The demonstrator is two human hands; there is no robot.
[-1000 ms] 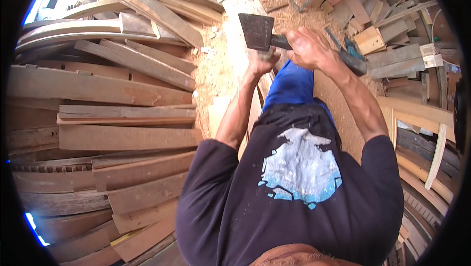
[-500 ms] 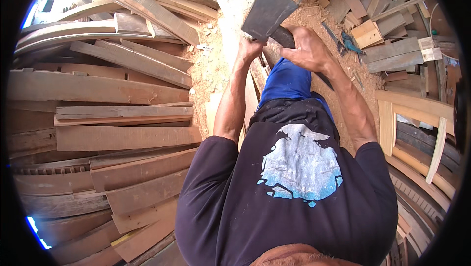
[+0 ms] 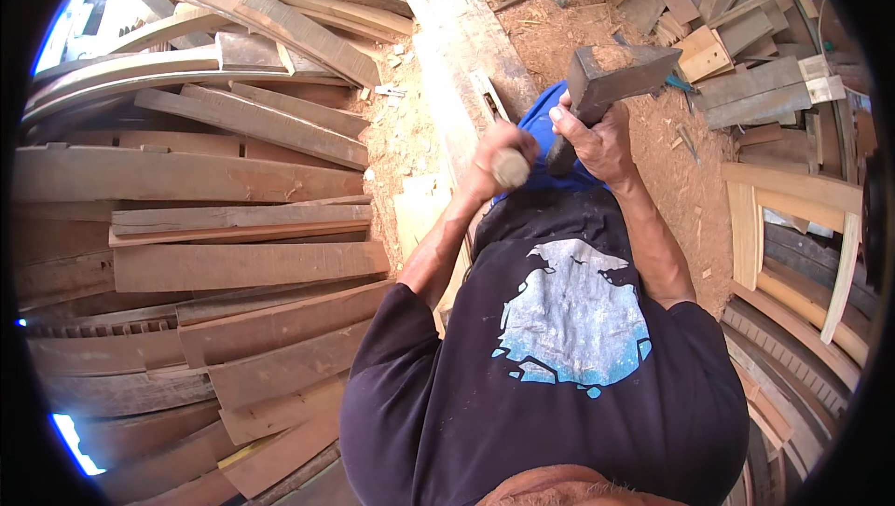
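My right hand (image 3: 604,144) is closed round the dark handle of a wooden mallet (image 3: 623,77). Its blocky head is raised above the hand, to the right of my blue-clad leg. My left hand (image 3: 499,156), slightly blurred, grips what looks like a chisel (image 3: 510,168). The round, pale end of its wooden handle faces up at me; the blade cannot be made out. Just beyond that hand, a narrow pale piece with a dark slot (image 3: 488,96) lies on a long worn plank (image 3: 457,26). Mallet and chisel are apart.
Stacked boards (image 3: 252,265) fill the left side. Sawdust and chips cover the floor (image 3: 676,198). At the right are wood offcuts (image 3: 755,100), a partly hidden blue tool (image 3: 679,83) and a pale wooden frame (image 3: 746,226). Curved pieces (image 3: 140,68) lie at the far left.
The mallet has moved right and nearer, and its head has turned. My left hand has come nearer and right, and the chisel's handle end now shows. More of the plank is uncovered.
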